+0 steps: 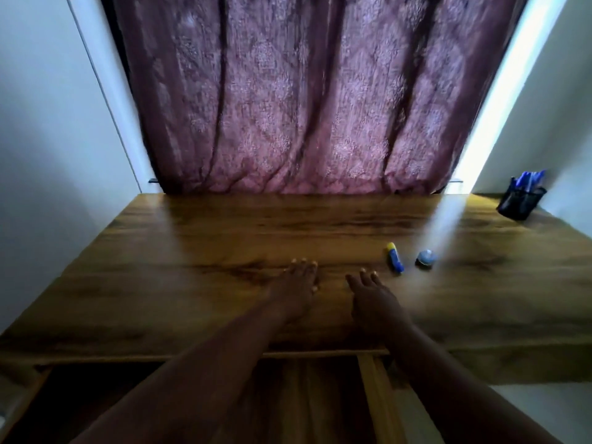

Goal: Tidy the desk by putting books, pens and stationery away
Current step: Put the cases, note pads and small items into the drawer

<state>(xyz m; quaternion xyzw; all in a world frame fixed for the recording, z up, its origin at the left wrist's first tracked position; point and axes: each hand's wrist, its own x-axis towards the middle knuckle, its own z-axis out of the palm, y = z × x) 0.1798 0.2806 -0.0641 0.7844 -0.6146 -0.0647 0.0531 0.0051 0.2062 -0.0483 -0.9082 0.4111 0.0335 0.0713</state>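
Observation:
On the wooden desk (198,238) lie a blue and yellow glue stick (395,257) and, just right of it, a small round blue and grey object (426,259). A black mesh pen holder (521,203) with several blue pens stands at the far right corner. My left hand (298,283) rests flat on the desk near the middle, fingers spread, holding nothing. My right hand (373,298) hovers low beside it, fingers apart and empty, a short way left of the glue stick.
A purple patterned curtain (288,100) hangs behind the desk, with white walls on both sides. A strip of daylight falls across the desk's right part. Below the front edge a wooden frame piece (378,398) and a dark space show.

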